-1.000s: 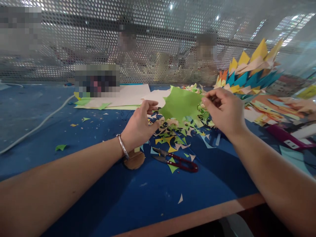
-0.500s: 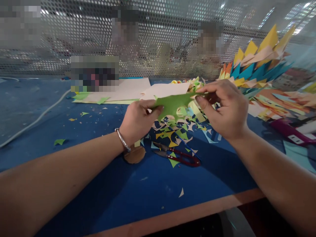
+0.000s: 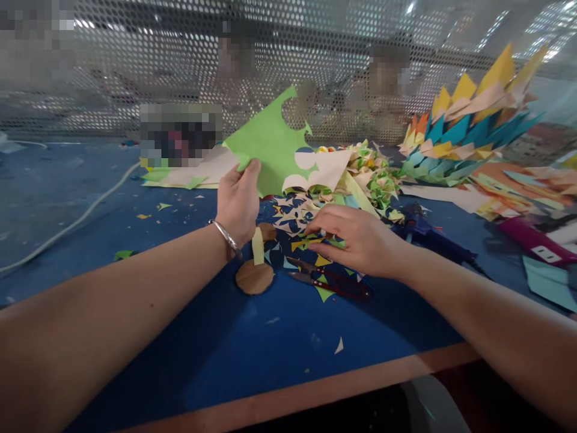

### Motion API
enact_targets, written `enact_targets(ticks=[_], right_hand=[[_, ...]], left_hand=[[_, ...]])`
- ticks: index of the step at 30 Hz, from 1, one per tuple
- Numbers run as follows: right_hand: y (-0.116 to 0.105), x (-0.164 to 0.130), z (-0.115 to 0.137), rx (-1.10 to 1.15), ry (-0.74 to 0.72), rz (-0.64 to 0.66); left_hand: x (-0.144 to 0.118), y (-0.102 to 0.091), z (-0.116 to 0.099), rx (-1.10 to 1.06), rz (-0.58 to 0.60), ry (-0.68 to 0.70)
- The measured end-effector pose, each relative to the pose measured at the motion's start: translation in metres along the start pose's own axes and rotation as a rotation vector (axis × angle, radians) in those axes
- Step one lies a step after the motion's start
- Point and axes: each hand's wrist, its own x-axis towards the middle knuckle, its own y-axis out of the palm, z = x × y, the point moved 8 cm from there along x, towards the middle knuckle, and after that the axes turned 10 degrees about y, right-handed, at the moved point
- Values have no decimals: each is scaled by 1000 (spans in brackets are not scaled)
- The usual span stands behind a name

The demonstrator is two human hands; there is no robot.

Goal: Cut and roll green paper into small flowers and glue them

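My left hand (image 3: 238, 201) pinches the lower edge of a green paper sheet (image 3: 270, 141) with round cut-outs along its right side, holding it upright above the blue table (image 3: 288, 337). My right hand (image 3: 356, 240) hovers palm down over a heap of small coloured paper scraps (image 3: 297, 219), fingers spread and holding nothing. Red-handled snips (image 3: 331, 284) lie on the table just below the right hand's fingers. A brown paper disc with a pale yellow strip (image 3: 255, 273) lies beside my left wrist.
Large white and green sheets (image 3: 198, 171) lie at the back. Stacked coloured pointed paper pieces (image 3: 469, 129) stand at the back right, near a dark blue glue gun (image 3: 424, 231). A white cable (image 3: 67, 225) crosses the left. A perforated screen (image 3: 135, 72) closes the far side, with people behind.
My right hand let go of the green sheet and dropped onto the scrap heap near the snips. My left hand raised the sheet upright.
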Motion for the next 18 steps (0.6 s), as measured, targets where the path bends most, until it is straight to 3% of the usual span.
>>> enact_targets(ticks=[9, 18], right_hand=[[22, 14, 59, 31, -146, 15], [35, 17, 68, 19, -119, 26]], left_hand=[[-9, 18, 9, -45, 183, -142], [-21, 33, 15, -109, 363, -277]])
